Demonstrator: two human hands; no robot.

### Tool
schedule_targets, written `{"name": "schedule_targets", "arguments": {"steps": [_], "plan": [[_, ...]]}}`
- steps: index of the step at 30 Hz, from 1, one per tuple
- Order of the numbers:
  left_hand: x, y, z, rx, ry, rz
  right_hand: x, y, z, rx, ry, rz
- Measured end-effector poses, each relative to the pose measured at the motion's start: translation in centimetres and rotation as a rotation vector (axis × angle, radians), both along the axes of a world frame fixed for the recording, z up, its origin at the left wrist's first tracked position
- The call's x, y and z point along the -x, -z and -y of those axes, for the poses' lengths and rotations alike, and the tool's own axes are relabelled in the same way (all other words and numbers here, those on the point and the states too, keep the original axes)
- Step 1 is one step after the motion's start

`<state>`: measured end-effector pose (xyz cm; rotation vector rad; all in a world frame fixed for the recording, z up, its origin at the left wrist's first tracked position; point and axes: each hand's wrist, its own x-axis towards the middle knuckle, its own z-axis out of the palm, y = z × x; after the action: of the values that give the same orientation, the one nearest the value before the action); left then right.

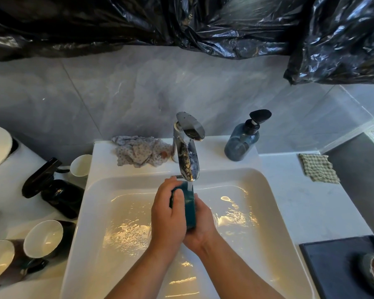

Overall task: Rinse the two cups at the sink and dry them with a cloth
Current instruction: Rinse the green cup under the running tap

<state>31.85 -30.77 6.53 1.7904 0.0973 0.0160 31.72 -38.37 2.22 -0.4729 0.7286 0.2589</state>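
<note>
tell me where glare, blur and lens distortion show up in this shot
Head view: warm yellow glare streaks the wet floor of the white ceramic sink, with hard highlights on the chrome tap and the crumpled black plastic sheeting; also in the head view, the wide-angle lens bows the sink's edges; the teal cup between the left hand and right hand looks slightly soft.

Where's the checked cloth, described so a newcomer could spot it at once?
Start at the white sink; look to the counter on its right, beyond the dark tray. The cloth lies flat, green-checked, unlike the crumpled floral rag beside the tap.
</note>
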Motion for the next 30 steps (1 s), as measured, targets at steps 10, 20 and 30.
{"name": "schedule_targets", "arguments": {"steps": [10,20,30], "plan": [[-2.0,0.1,-1.6,0.153,-0.004,-0.276,1.3,-0.5,1.7,0.565,-0.264,0.244],[-3.3,3.2,-2.9,0.662,-0.037,-0.901,2.3,-3.1,2.7,1.111,-0.447,0.464],[-1.7,4.4,-0.5,1.115,0.052,-0.925,1.4,-4.5,1.7,1.471,-0.467,0.538]]}}
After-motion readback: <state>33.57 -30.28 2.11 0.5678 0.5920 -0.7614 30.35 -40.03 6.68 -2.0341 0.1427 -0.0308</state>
